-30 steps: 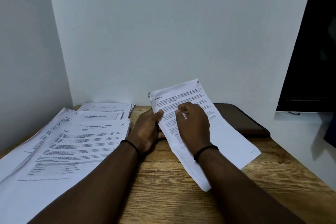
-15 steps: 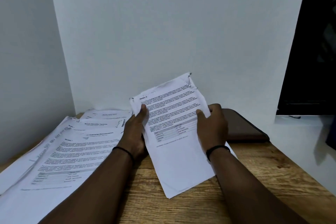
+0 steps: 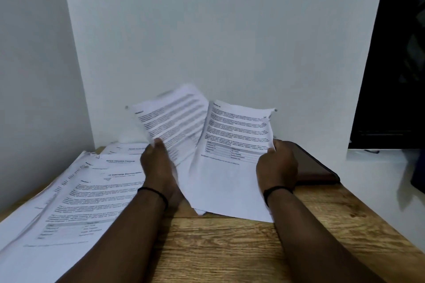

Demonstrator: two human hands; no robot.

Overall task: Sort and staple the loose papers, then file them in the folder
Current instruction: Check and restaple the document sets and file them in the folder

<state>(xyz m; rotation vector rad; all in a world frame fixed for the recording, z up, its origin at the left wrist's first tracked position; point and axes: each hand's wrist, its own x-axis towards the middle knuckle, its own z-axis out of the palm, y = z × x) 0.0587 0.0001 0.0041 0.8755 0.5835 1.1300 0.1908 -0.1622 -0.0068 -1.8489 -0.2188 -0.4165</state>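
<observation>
Two bare forearms reach forward over a brown wood-grain tabletop [image 3: 241, 257], each wrist ringed by a thin black band, as a person parts white printed paper sheets above the middle of the surface. The left hand [image 3: 158, 165], seen from the back with its knuckles raised, pinches the lower edge of a blurred white printed sheet [image 3: 174, 119] between thumb and fingers; that sheet tilts up and leans toward the left, its top near the pale wall [image 3: 218, 30] behind the tabletop's far edge. The right hand [image 3: 277, 163] closes on the right edge of a white printed page with a small table of rows [image 3: 232, 145], thumb on the face and fingers hidden behind, so their curl cannot be told. This page stands slanted, its lower corner reaching down to the tabletop between the two wrists, and its left edge overlaps the lower part of the sheet in the left hand. A spread of loose white printed papers [image 3: 76, 195] covers the tabletop's left side from the near-left corner to the far edge, overlapping one another. A dark brown flat folder [image 3: 315, 167] lies at the far-right corner, just behind the right hand, closed and lying flat.
</observation>
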